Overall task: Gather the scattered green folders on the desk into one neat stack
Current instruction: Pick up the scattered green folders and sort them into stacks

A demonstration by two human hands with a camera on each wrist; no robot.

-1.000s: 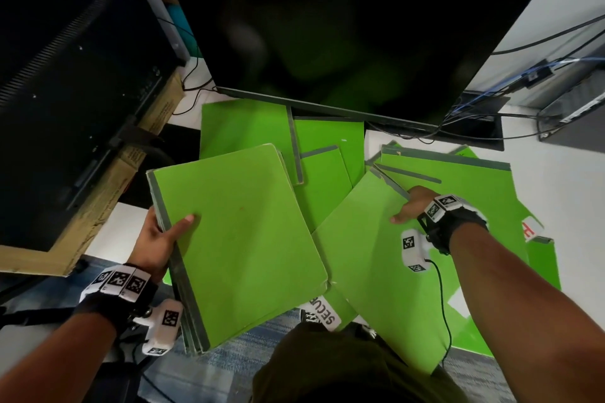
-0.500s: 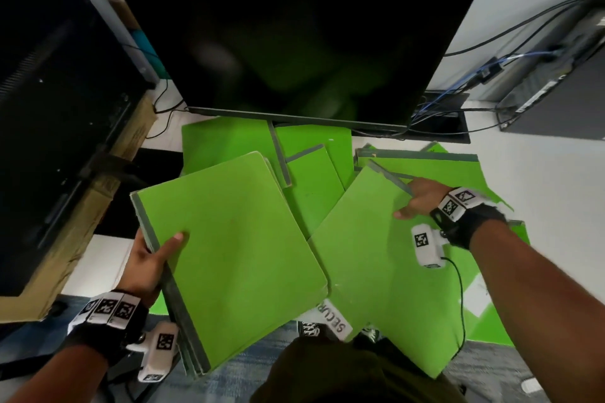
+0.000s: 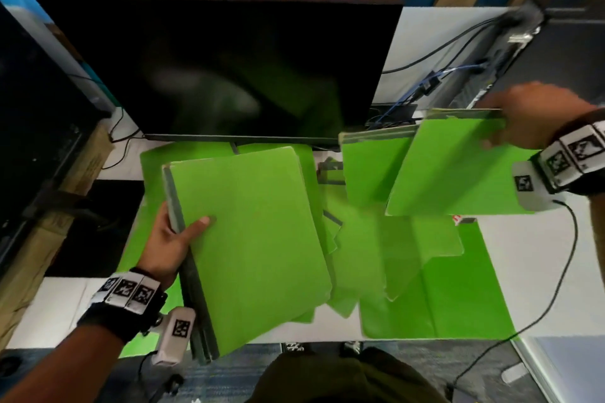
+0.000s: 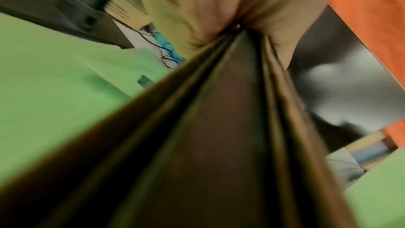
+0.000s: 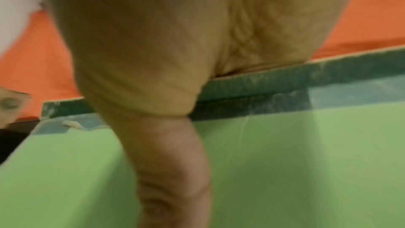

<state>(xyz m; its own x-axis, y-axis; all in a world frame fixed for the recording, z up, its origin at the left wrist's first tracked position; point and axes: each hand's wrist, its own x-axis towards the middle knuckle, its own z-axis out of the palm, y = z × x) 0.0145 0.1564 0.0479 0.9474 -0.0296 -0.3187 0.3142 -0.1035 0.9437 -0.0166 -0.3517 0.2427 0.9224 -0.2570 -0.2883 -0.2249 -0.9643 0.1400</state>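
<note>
Head view looks down; wrist views press close on folders (image 3: 248, 239).

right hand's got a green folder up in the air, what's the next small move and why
Probably carry the lifted green card folder leftward and lay it on the green folder stack that the left hand grips by its spine. The right hand already holds it clear of the white desk, and loose green folders still lie scattered there.

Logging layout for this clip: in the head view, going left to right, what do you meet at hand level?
Left hand → thick stack of green folders it grips → loose green folders on the white desk → lifted green folder → right hand.
</note>
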